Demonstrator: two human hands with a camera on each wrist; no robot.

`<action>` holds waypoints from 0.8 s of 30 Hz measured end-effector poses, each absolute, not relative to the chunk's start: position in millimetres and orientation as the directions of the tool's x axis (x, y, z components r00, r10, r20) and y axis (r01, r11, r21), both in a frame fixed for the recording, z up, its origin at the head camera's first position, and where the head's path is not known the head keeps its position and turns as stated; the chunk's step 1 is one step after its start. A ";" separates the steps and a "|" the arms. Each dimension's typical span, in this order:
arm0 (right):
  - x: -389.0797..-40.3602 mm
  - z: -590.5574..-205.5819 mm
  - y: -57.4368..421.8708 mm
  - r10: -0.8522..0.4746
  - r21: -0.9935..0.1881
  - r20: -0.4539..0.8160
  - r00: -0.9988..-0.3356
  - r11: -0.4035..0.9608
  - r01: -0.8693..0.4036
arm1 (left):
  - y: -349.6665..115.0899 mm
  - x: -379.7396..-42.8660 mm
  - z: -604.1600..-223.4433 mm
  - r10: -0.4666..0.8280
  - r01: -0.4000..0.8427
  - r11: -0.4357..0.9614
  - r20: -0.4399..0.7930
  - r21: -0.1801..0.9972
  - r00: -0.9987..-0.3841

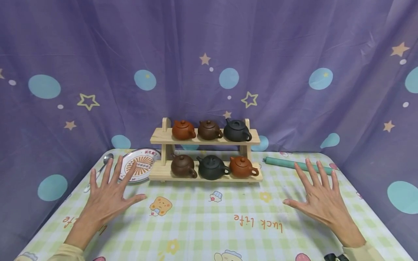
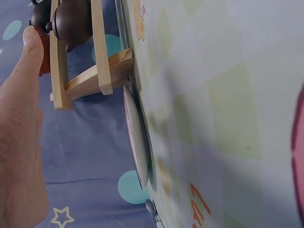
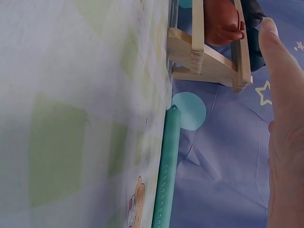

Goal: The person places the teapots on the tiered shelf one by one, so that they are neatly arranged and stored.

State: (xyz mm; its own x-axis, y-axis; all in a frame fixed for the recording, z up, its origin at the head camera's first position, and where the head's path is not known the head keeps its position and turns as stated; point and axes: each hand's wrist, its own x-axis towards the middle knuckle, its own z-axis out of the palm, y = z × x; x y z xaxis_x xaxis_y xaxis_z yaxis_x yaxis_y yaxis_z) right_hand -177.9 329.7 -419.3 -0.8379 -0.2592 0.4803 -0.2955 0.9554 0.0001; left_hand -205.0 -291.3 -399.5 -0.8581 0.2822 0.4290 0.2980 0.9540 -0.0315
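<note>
My left hand (image 1: pixel 109 195) hovers over the left of the table with fingers spread, holding nothing. On the right, my right hand (image 1: pixel 321 201) is spread the same way, also holding nothing. Between and beyond them stands a two-tier wooden rack (image 1: pixel 205 178) with small teapots. Its upper shelf bears an orange-brown teapot (image 1: pixel 183 130), a dark brown teapot (image 1: pixel 209 130) and a black teapot (image 1: pixel 236 131). Below sit another dark brown teapot (image 1: pixel 183 166), another black teapot (image 1: pixel 211 168) and another orange-brown teapot (image 1: pixel 241 167).
A patterned plate (image 1: pixel 137 177) lies left of the rack, near a spoon (image 1: pixel 107 158) partly hidden by my left fingers. A green rod with scale marks (image 3: pixel 166 166) lies right of the rack, behind my right fingertips. A checked cloth covers the table; purple curtains surround it.
</note>
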 end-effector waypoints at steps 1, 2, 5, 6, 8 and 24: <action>-177.6 -419.1 329.5 -0.258 -0.004 0.478 -0.840 0.955 -0.295 | -291.3 -204.8 -399.4 0.281 0.298 0.954 0.429 -0.029 -0.859; -177.3 -419.2 329.4 -0.257 -0.007 0.475 -0.842 0.955 -0.295 | -291.2 -204.8 -399.5 0.280 0.297 0.954 0.428 -0.028 -0.859; -176.6 -418.8 328.5 -0.253 -0.015 0.472 -0.845 0.955 -0.295 | -291.5 -204.5 -399.4 0.278 0.293 0.956 0.426 -0.033 -0.861; -176.4 -418.7 328.4 -0.252 -0.017 0.471 -0.846 0.956 -0.294 | -291.6 -204.5 -399.6 0.278 0.292 0.956 0.425 -0.034 -0.862; -176.2 -418.7 327.8 -0.250 -0.022 0.470 -0.847 0.955 -0.295 | -292.0 -204.3 -399.7 0.278 0.290 0.956 0.425 -0.037 -0.862; -176.7 -419.8 328.0 -0.245 -0.032 0.464 -0.851 0.956 -0.293 | -294.7 -203.1 -400.0 0.286 0.298 0.954 0.431 -0.041 -0.856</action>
State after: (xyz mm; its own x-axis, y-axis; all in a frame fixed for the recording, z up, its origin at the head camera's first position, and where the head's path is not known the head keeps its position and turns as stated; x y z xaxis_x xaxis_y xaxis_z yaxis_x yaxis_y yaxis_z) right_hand -176.7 328.0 -419.8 -0.8510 -0.2453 0.4644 -0.2929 0.9556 -0.0320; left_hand -203.1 -294.7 -400.0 -0.8560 0.2858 0.4309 0.2979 0.9537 -0.0408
